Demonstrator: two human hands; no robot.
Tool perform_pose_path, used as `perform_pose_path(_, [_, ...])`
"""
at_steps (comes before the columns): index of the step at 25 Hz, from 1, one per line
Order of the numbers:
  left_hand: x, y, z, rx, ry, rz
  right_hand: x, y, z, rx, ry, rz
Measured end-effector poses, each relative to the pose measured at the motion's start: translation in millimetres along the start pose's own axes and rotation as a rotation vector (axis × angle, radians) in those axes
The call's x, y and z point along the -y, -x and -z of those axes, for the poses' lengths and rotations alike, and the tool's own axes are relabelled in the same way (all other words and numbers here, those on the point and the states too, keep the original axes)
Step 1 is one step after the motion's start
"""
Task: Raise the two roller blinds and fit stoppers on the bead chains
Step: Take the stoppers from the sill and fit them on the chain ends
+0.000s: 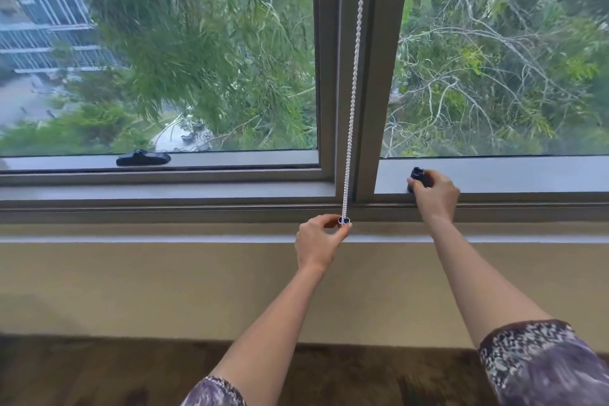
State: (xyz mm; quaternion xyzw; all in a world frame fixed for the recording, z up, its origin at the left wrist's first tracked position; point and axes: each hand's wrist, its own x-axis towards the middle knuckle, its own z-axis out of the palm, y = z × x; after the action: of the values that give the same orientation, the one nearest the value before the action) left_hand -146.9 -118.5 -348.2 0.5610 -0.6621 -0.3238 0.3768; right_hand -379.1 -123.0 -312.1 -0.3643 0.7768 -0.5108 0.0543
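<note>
Below the centre mullion (362, 76), left hand (318, 239) pinching the bead chain (354, 82) taut at its bottom loop; right hand (435, 194) closed around a dark stopper (419, 175) on the sill beside. Light, slippery, limp chain: best gripped low.

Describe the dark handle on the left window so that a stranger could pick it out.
Start at the vertical frame post with the bead chain. Left of it, on the sash's bottom rail, lies a black window handle, flat and untouched; the other dark handle is gripped by the right hand.
</note>
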Motion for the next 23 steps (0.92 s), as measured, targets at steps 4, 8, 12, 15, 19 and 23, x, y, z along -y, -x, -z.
perform_pose_path(4, [5, 5, 12, -0.001, -0.02, 0.018, 1, 47, 8, 0.081, -0.115, 0.133])
perform_pose_path(8, [20, 13, 25, 0.036, 0.088, 0.082, -2, 107, 1, 0.208, -0.178, 0.162])
perform_pose_path(12, [34, 21, 43, 0.108, 0.287, 0.122, -2, 162, -17, 0.345, -0.146, 0.145])
perform_pose_path(15, [39, 31, 57, 0.14, 0.318, 0.116, 9, 191, -29, 0.38, -0.177, 0.131])
perform_pose_path(19, [49, 39, 70, 0.195, 0.353, 0.087, 19, 215, -39, 0.386, -0.099, 0.146])
perform_pose_path(23, [57, 52, 79, 0.212, 0.374, 0.074, 27, 235, -42, 0.391, -0.049, 0.134])
